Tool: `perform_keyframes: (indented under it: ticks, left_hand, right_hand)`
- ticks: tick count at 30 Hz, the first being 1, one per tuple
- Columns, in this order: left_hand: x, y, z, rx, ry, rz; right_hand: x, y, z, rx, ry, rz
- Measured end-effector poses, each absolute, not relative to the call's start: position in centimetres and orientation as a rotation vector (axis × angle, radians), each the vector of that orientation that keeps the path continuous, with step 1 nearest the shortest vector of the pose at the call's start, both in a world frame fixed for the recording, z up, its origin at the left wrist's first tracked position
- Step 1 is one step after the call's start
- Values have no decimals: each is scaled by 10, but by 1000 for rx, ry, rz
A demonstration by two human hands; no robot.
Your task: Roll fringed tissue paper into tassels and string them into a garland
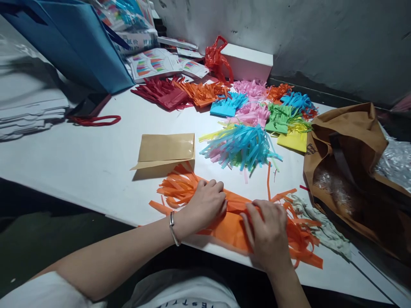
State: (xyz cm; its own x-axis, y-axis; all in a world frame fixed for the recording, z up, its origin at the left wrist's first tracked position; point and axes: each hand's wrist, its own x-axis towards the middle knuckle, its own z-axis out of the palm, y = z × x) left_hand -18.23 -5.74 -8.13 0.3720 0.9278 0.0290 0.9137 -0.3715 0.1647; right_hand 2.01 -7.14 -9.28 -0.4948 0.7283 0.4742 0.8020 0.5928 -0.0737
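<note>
Both hands partly hide the middle of the orange paper (227, 231), which lies at the near edge of the desk (96, 162); the brown bag (346, 128) is cut off at right. The left hand (207, 203) bends its fingers onto the paper, the right hand (268, 231) touches it, thumb and forefinger slightly apart; I cannot tell whether either grip is clamped.

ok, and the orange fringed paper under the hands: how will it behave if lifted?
The orange paper is probably floppy: its strips bend and splay at both ends. It's likely light, as it looks like thin sheet, creased between the left hand and right hand. The strips may tangle, since those at the right end already overlap in loops.
</note>
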Motion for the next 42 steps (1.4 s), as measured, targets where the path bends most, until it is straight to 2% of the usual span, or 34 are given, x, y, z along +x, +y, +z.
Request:
perform_keyframes:
  ticks: [5, 8, 12, 17, 23, 29, 32, 36, 42]
  left_hand:
    - [-186, -64, -80, 2570, 1699, 317]
    - [-186, -70, -79, 2774, 1454, 483]
    - [-191, -72, -81, 2885, 1189, 436]
    - [-208, -78, -84, 2858, 1002, 367]
    - [-203, -86, -90, 2549, 1418, 414]
    - [-184, -78, -88, 2503, 1671, 192]
    - [-181, -77, -89, 2483, 1709, 183]
    - [-185, -79, -92, 2555, 1605, 332]
    - [-192, -79, -95, 2727, 1331, 464]
  right_hand:
    - [15, -77, -94, -1129, -2488, -119]
    - [13, -77, -96, -1096, -2426, -155]
    - [16, -81, -100, -981, -2520, -143]
    - [31, -90, -111, -1038, -2465, -72]
    - [33, -87, -110, -1305, -2444, 19]
    - [24, -77, -101, -1545, -2454, -205]
    - [20, -77, -98, -1364, -2378, -202]
    - [13, -79, -101, -996, -2458, 22]
    - [6, -79, -105, -1044, -2421, 87]
